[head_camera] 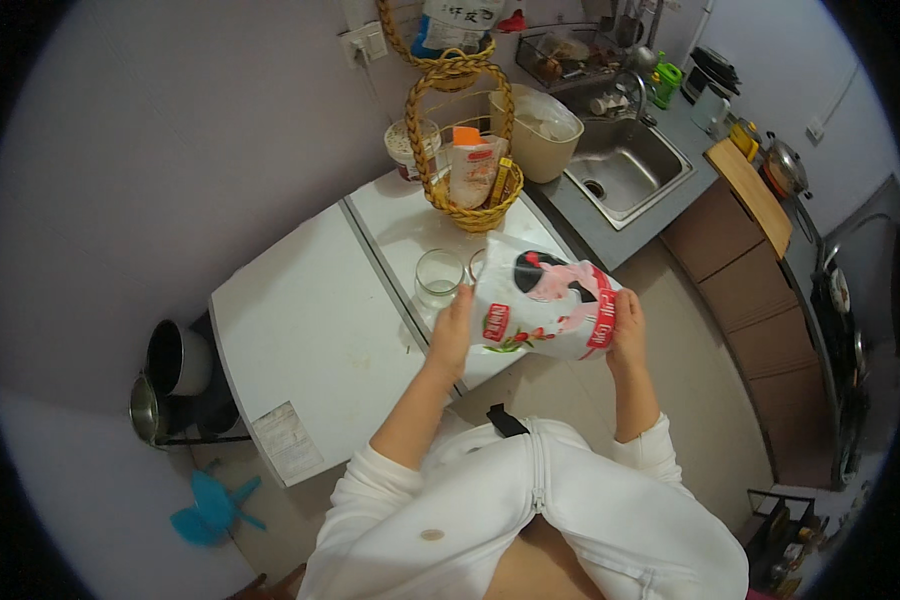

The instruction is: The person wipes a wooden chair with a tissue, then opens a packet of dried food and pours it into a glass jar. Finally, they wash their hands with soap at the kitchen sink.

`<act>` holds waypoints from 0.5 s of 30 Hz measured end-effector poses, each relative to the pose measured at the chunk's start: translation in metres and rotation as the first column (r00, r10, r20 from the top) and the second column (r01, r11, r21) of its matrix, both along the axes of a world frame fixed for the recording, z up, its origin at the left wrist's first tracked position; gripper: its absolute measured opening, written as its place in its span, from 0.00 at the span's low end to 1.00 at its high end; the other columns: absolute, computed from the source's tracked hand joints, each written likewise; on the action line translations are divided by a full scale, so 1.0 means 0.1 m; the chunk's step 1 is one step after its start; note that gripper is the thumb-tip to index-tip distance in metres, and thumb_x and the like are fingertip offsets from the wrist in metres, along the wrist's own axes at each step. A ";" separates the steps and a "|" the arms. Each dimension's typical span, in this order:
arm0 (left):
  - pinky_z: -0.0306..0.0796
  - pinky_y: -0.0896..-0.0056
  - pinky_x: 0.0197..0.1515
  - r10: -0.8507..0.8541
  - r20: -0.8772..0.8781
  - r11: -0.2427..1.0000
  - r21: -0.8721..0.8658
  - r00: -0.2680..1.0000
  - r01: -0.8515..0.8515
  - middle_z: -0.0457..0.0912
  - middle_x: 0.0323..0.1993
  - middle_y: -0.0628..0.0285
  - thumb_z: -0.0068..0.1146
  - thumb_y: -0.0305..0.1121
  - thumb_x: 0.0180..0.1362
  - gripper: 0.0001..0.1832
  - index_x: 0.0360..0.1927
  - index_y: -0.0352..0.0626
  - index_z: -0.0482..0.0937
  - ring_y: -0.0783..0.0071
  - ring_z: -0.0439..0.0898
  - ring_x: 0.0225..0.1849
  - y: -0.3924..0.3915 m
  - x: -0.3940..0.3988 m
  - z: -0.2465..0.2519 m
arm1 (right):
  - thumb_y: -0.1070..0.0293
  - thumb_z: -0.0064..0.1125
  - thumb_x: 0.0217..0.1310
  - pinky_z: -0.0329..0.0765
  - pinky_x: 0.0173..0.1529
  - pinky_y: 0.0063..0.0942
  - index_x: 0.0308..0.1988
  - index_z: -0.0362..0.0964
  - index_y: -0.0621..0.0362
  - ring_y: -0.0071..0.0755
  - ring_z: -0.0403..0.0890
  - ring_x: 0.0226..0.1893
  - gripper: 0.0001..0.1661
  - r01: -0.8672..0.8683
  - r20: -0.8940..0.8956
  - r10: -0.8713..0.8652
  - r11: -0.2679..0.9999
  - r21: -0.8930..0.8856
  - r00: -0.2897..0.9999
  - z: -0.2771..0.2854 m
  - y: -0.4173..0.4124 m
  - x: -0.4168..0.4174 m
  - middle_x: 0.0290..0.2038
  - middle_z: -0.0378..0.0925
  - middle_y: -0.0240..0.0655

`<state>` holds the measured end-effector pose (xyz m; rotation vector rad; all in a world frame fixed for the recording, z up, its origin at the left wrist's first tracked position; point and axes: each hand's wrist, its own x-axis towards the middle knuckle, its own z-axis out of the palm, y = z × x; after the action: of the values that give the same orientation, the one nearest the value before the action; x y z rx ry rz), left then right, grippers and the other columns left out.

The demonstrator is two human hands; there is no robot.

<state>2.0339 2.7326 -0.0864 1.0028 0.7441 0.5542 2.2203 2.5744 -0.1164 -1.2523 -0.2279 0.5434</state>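
A white plastic bag (544, 300) with red, pink and black print is held up in front of me, over the edge of the white table. My left hand (454, 330) grips its left side, with the fingers partly hidden behind it. On its right side, my right hand (628, 326) holds the red-printed end. Just beyond my left hand, a clear glass jar (439, 274) stands on the white surface (315, 322). Another round glass rim (478, 262) shows beside it, mostly covered by the bag.
Behind the bag stands a woven basket (480, 217) with packets. A lidded tub (403, 150) and a cream bin (544, 154) flank it. Farther right are a steel sink (630, 169) and a wooden board (750, 195). Pots (184, 360) stand low at left.
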 end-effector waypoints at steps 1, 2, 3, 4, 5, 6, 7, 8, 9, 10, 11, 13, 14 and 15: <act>0.56 0.76 0.55 -0.030 0.035 0.996 0.082 0.999 0.027 0.71 0.46 0.58 0.38 0.53 0.59 0.31 0.51 0.32 0.67 0.71 0.66 0.51 -0.07 -0.01 -0.02 | 0.60 0.46 0.61 0.70 0.35 0.17 0.40 0.65 0.59 0.16 0.70 0.29 0.14 -0.004 -0.038 0.004 1.000 0.016 0.999 -0.06 -0.05 0.03 0.31 0.71 0.29; 0.55 0.76 0.55 -0.061 0.066 0.985 0.164 0.996 0.050 0.69 0.48 0.57 0.41 0.52 0.58 0.31 0.52 0.32 0.66 0.70 0.65 0.52 -0.13 -0.02 -0.05 | 0.59 0.42 0.63 0.72 0.37 0.21 0.41 0.66 0.60 0.20 0.73 0.31 0.16 0.001 -0.094 0.001 1.000 0.021 0.996 -0.11 -0.09 0.05 0.33 0.73 0.31; 0.55 0.76 0.56 -0.101 0.096 0.967 0.243 0.990 0.075 0.68 0.50 0.56 0.43 0.52 0.58 0.31 0.53 0.33 0.65 0.69 0.64 0.54 -0.19 -0.02 -0.07 | 0.58 0.41 0.63 0.72 0.38 0.22 0.42 0.66 0.60 0.22 0.74 0.33 0.17 -0.012 -0.150 0.017 0.999 0.037 0.989 -0.10 -0.11 0.04 0.35 0.73 0.32; 0.56 0.75 0.55 -0.142 0.086 0.919 0.381 0.986 0.099 0.64 0.52 0.54 0.46 0.50 0.56 0.31 0.55 0.35 0.63 0.68 0.63 0.55 -0.24 -0.02 -0.08 | 0.58 0.40 0.63 0.72 0.40 0.23 0.42 0.66 0.61 0.24 0.74 0.35 0.18 -0.024 -0.207 0.034 0.998 0.053 0.978 -0.07 -0.13 0.02 0.36 0.74 0.34; 0.57 0.74 0.55 -0.181 0.068 0.851 0.510 0.981 0.122 0.61 0.55 0.53 0.50 0.48 0.54 0.32 0.57 0.36 0.61 0.66 0.61 0.57 -0.30 -0.02 -0.08 | 0.58 0.38 0.64 0.73 0.41 0.25 0.43 0.66 0.61 0.25 0.75 0.37 0.19 -0.035 -0.263 0.052 0.997 0.070 0.963 -0.07 -0.16 0.00 0.38 0.74 0.35; 0.58 0.73 0.55 -0.234 0.050 0.766 0.625 0.971 0.153 0.58 0.57 0.52 0.54 0.46 0.52 0.34 0.58 0.38 0.59 0.65 0.60 0.58 -0.37 0.01 -0.07 | 0.55 0.35 0.64 0.73 0.45 0.30 0.46 0.65 0.63 0.31 0.75 0.41 0.23 -0.091 -0.277 0.098 0.995 0.038 0.956 -0.26 -0.31 0.11 0.43 0.73 0.38; 0.60 0.72 0.53 -0.264 0.060 0.780 0.601 0.963 0.176 0.55 0.59 0.51 0.57 0.45 0.50 0.37 0.60 0.40 0.57 0.64 0.59 0.58 -0.43 0.01 -0.01 | 0.54 0.35 0.64 0.73 0.45 0.31 0.46 0.65 0.63 0.32 0.75 0.42 0.24 -0.097 -0.360 0.112 0.993 0.061 0.926 -0.33 -0.35 0.08 0.43 0.73 0.38; 0.62 0.71 0.52 -0.294 0.071 0.792 0.576 0.953 0.201 0.52 0.60 0.51 0.60 0.44 0.47 0.40 0.61 0.42 0.55 0.64 0.58 0.59 -0.50 0.01 0.09 | 0.53 0.36 0.64 0.72 0.46 0.31 0.47 0.64 0.63 0.33 0.75 0.42 0.24 -0.098 -0.441 0.126 0.992 0.084 0.889 -0.38 -0.39 0.06 0.44 0.73 0.39; 0.63 0.70 0.50 -0.326 0.086 0.800 0.555 0.942 0.226 0.49 0.62 0.50 0.63 0.42 0.44 0.43 0.62 0.43 0.53 0.63 0.57 0.60 -0.55 0.02 0.14 | 0.52 0.36 0.64 0.72 0.46 0.32 0.47 0.64 0.63 0.33 0.75 0.42 0.25 -0.096 -0.513 0.139 0.989 0.109 0.847 -0.41 -0.40 0.04 0.45 0.73 0.39; 0.67 0.69 0.47 -0.317 0.003 0.727 0.643 0.948 0.242 0.48 0.62 0.51 0.67 0.41 0.39 0.51 0.64 0.46 0.46 0.63 0.57 0.60 -0.55 0.04 0.08 | 0.52 0.36 0.63 0.72 0.47 0.33 0.47 0.64 0.62 0.34 0.75 0.42 0.26 -0.106 -0.541 0.156 0.987 0.124 0.826 -0.48 -0.42 0.02 0.45 0.73 0.39; 0.63 0.68 0.51 -0.283 0.067 0.782 0.594 0.957 0.189 0.47 0.63 0.51 0.67 0.42 0.39 0.52 0.64 0.46 0.46 0.63 0.57 0.60 -0.59 0.06 0.06 | 0.51 0.36 0.63 0.72 0.47 0.34 0.48 0.64 0.62 0.34 0.75 0.42 0.26 -0.113 -0.568 0.171 0.984 0.138 0.805 -0.56 -0.44 0.00 0.45 0.72 0.39; 0.54 0.65 0.59 -0.207 0.181 0.875 0.474 0.961 0.099 0.44 0.63 0.51 0.68 0.44 0.37 0.53 0.64 0.45 0.45 0.62 0.56 0.61 -0.67 0.12 0.10 | 0.50 0.36 0.63 0.72 0.48 0.34 0.48 0.64 0.62 0.35 0.75 0.43 0.27 -0.129 -0.607 0.204 0.978 0.165 0.768 -0.59 -0.45 -0.05 0.45 0.72 0.39; 0.57 0.65 0.57 -0.200 0.203 0.870 0.487 0.959 0.078 0.47 0.62 0.52 0.68 0.42 0.37 0.54 0.64 0.44 0.44 0.63 0.57 0.60 -0.72 0.16 0.07 | 0.50 0.37 0.63 0.72 0.48 0.34 0.48 0.64 0.62 0.35 0.75 0.43 0.26 -0.141 -0.617 0.222 0.974 0.178 0.755 -0.60 -0.45 -0.07 0.45 0.72 0.39; 0.60 0.66 0.54 -0.188 0.222 0.864 0.500 0.957 0.054 0.50 0.62 0.52 0.68 0.41 0.37 0.54 0.64 0.44 0.43 0.63 0.59 0.59 -0.76 0.20 0.01 | 0.50 0.37 0.63 0.72 0.48 0.34 0.48 0.64 0.62 0.34 0.75 0.43 0.26 -0.156 -0.628 0.245 0.969 0.194 0.739 -0.58 -0.43 -0.12 0.45 0.73 0.39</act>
<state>2.0540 2.6569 -0.0850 1.4034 0.2948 0.7708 2.2087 2.5310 -0.1748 -0.8483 0.1946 1.1058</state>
